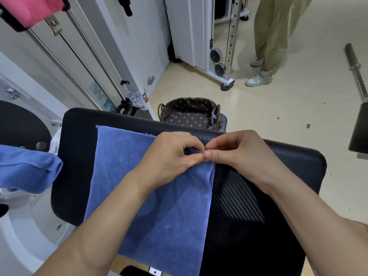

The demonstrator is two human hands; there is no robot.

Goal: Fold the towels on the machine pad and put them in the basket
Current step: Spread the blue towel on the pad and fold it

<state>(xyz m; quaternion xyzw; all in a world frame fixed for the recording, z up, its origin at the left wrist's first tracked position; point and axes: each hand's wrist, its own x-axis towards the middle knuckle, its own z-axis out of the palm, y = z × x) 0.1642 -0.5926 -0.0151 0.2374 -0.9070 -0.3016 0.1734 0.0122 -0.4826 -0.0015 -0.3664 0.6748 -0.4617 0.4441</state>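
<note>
Blue towel [151, 196] lies spread flat on the black machine pad [268, 196]. Its far right corner is gathered up into a small bunch, and that is where the grip sits.

Left hand [169, 158]: fingers curled, thumb and fingers pinching the bunched corner. Right hand [239, 154]: thumb and forefinger closed on the same corner from the other side, its fingertips touching those of the left. Both hands clamped on the towel; both forearms run back toward the wearer.

From the grip, the towel falls away toward the wearer and to the left, its right hem dropping straight down from the pinch and its near edge hanging over the pad's front. To the right of the grip the ribbed pad surface is bare.

Just beyond the grip, past the pad's far edge, a woven basket [189, 114] with dark flowered lining stands on the floor.

Well left of the grip, off the pad, a second blue towel [29, 168] lies heaped on the white machine frame. Far left beyond the grip, a grey cloth [137, 99] lies crumpled at the base of the guide rods.

Far beyond and right of the grip, another person's legs [274, 36] in khaki trousers stand beside a cable machine; a barbell [356, 70] lies on the floor further right.
</note>
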